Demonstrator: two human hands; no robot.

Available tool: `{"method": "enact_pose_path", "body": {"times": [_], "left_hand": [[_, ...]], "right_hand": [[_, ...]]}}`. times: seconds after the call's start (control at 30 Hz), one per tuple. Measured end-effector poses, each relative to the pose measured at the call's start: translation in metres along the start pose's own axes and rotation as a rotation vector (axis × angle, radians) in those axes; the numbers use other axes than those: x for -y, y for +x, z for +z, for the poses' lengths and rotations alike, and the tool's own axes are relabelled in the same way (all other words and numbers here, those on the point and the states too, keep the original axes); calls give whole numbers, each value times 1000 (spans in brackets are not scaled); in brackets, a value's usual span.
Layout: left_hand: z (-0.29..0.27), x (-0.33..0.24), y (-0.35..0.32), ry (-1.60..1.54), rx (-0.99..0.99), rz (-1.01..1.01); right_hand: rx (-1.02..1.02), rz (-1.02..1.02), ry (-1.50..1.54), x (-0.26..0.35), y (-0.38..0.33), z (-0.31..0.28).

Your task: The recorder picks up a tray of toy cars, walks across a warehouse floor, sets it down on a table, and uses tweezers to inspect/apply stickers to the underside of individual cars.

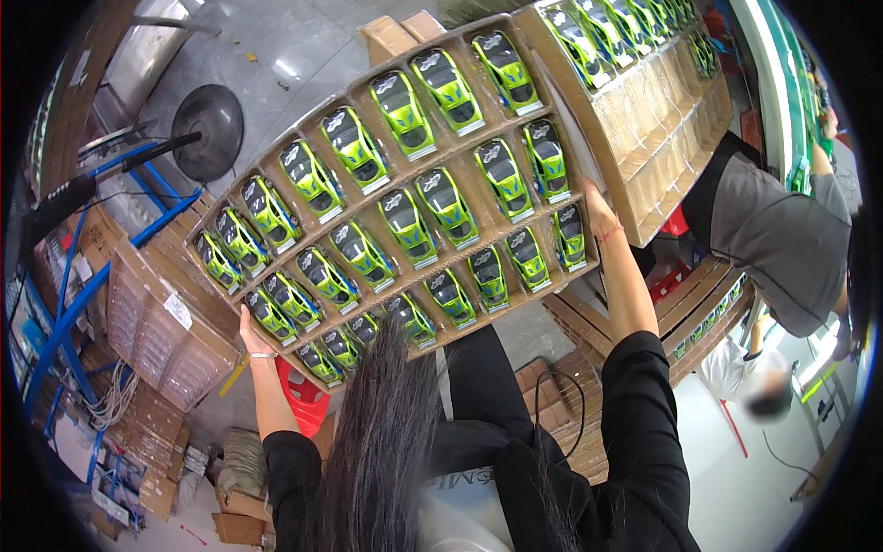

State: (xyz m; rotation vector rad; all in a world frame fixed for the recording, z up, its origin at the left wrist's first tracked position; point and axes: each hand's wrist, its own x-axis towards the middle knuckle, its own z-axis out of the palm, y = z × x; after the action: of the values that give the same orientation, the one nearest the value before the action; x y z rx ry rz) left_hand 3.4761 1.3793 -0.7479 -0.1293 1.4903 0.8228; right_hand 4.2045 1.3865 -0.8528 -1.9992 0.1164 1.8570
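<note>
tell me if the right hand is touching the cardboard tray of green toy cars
Touching: the head view shows the right hand pressed against the end edge of the cardboard tray.

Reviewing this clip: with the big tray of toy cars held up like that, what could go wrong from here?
1. The cardboard tray is tilted and gripped only at its two ends by the left hand and right hand; it may sag or slip.
2. The green toy cars sit in open compartments and might slide out.
3. A second filled tray lies right beside its upper end, and another person stands nearby; a bump seems possible.
</note>
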Motion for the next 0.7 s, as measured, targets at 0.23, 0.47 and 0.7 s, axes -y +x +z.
{"method": "enact_pose_path", "body": {"times": [0.23, 0.47, 0.7], "left_hand": [[-37, -5, -13, -64, 84, 36], [-20, -15, -40, -94, 39, 145], [-47, 0, -80, -135, 84, 133]], "right_hand": [[163, -9, 143, -3, -23, 38], [111, -66, 163, -27, -28, 48], [62, -121, 180, -70, -35, 28]]}}
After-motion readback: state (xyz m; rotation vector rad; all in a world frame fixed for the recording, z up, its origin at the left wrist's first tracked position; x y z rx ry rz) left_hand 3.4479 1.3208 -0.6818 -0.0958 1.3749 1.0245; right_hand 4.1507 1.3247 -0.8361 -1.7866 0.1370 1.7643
